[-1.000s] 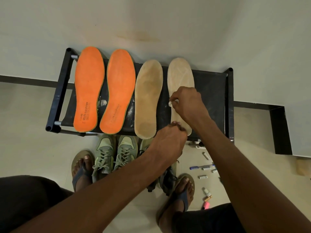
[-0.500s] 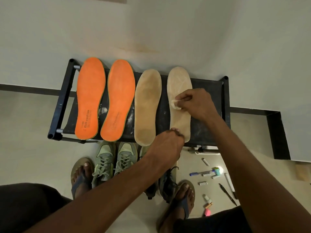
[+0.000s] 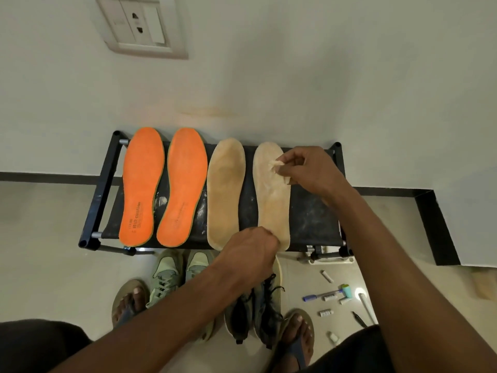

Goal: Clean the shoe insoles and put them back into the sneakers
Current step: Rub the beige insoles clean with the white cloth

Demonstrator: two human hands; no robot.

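Pinching a small white wipe [image 3: 277, 168], the right hand [image 3: 309, 172] rubbed the toe of the rightmost tan insole [image 3: 273, 200] on the black rack [image 3: 314, 216], while the left hand [image 3: 250, 250] pinned its heel; long, even strokes heelward under firm pinning would probably clean best, sneakers [image 3: 172, 273] waiting below

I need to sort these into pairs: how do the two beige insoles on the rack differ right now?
The right beige insole is paler; the left beige insole is darker and yellower. The right one is held at its heel by the left hand and wiped by the right hand; the left lies untouched. Both lie flat.
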